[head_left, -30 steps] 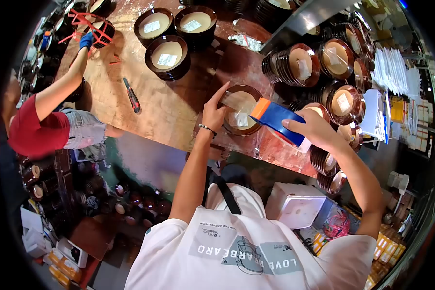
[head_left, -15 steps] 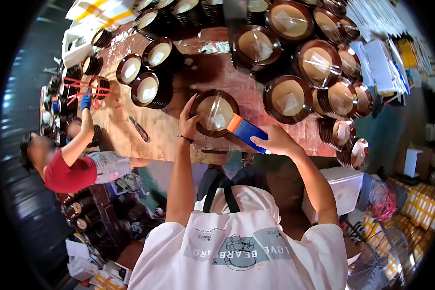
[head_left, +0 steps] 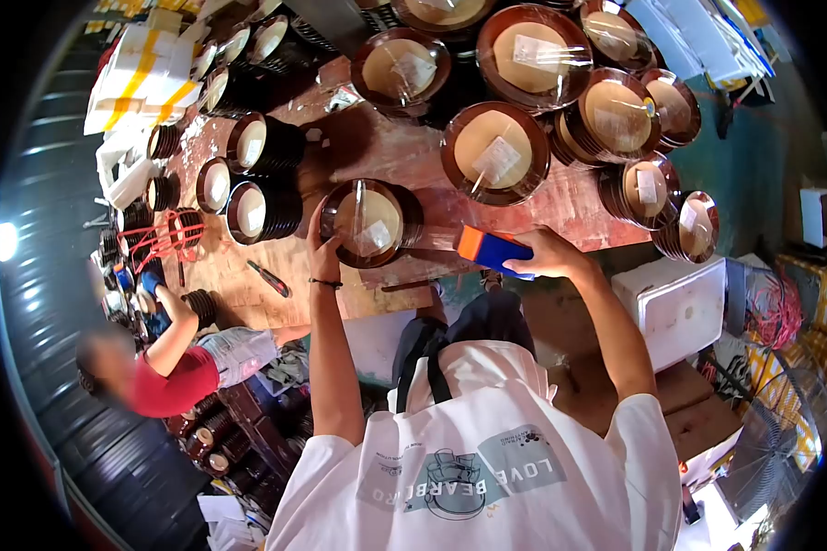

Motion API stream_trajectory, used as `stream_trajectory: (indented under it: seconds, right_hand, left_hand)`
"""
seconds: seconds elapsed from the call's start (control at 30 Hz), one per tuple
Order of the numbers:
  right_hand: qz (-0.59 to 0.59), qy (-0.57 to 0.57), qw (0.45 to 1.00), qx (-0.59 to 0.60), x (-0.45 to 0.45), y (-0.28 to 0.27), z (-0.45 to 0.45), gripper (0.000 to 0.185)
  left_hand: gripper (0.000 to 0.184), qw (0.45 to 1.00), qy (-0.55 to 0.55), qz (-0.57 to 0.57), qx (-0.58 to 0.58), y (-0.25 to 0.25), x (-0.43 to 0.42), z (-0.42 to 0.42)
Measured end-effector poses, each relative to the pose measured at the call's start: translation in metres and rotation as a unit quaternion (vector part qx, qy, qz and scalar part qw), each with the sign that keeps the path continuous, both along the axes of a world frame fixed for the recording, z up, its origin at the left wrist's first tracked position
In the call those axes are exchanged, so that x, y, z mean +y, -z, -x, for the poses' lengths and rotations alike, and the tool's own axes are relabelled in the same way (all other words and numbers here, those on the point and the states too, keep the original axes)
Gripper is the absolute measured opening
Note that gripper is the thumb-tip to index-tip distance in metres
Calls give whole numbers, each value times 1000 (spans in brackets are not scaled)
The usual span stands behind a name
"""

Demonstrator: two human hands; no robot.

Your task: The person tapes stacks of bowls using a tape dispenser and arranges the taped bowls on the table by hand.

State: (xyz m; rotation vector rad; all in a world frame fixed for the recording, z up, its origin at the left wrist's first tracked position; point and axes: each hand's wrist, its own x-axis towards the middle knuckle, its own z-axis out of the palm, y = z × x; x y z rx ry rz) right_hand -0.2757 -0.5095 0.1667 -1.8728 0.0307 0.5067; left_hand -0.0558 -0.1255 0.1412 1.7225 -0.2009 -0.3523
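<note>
A stack of brown-rimmed bowls (head_left: pixel 363 223) with a white label and clear film on top stands near the table's front edge. My left hand (head_left: pixel 324 250) rests against the stack's left rim, its fingers apart along the side. To the right, my right hand (head_left: pixel 553 254) grips a blue and orange tape dispenser (head_left: pixel 496 250). The dispenser is apart from the bowls, and a shiny clear strip seems to run between its orange end and the stack.
More bowl stacks (head_left: pixel 496 153) fill the table's back and right. A red and black cutter (head_left: pixel 269 278) lies left on the wooden table (head_left: pixel 232 301). At far left stands a co-worker (head_left: pixel 170 381) near red straps (head_left: pixel 156 241). A white foam box (head_left: pixel 680 312) sits lower right.
The view has turned. The dispenser has moved right, away from the bowls, in my right hand. My left hand has stayed at the rim. The co-worker's blue-gloved hand has moved off the red-strapped stack.
</note>
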Motion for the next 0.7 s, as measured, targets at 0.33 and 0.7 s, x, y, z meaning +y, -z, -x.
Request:
stream_trajectory:
  seconds: [0.33, 0.7]
  right_hand:
    - [16, 50, 997, 62, 40, 96, -8, 52]
    - [-368, 305, 870, 118, 86, 128, -50, 49]
  left_hand:
    - [33, 981, -81, 57, 165, 33, 25, -6]
    - [33, 873, -68, 7, 484, 63, 38, -171]
